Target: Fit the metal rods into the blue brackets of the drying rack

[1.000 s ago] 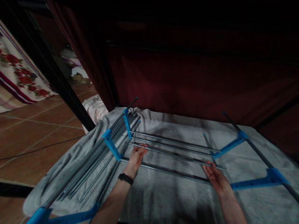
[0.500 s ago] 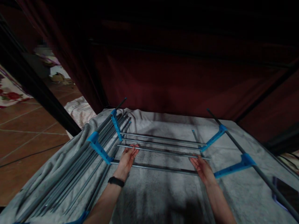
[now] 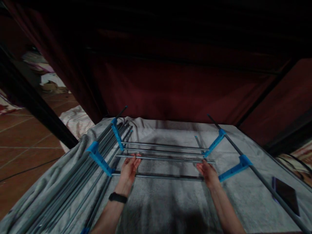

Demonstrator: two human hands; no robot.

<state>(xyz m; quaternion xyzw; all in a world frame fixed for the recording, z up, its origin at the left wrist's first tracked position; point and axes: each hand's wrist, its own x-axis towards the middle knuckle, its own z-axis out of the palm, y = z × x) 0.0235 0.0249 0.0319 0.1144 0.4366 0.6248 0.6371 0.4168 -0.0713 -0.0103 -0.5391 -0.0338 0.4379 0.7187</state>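
My left hand [image 3: 130,166] pinches a thin grey metal rod [image 3: 168,159] near its left end. Near the other end, my right hand [image 3: 207,171] has its fingers closed on the same rod. The rod lies crosswise above a partly built rack frame, both its ends free. Blue plastic brackets [image 3: 99,160] sit on the left upright pole, and matching blue brackets [image 3: 234,167] sit on the right pole [image 3: 264,183]. Two crossbars [image 3: 164,145] span the far brackets. A nearer crossbar [image 3: 168,177] joins the close brackets, passing under my wrists.
Several loose grey tubes [image 3: 78,182] lie side by side at the left. A phone [image 3: 285,195] rests by the right pole. Everything lies on a grey blanket [image 3: 161,204]. A dark red curtain [image 3: 165,94] hangs behind, with dark posts [image 3: 56,120] at the sides.
The view has shifted slightly to the right, so the frame appears further left. Both hands keep hold of the rod, which stays nearly in place over the frame.
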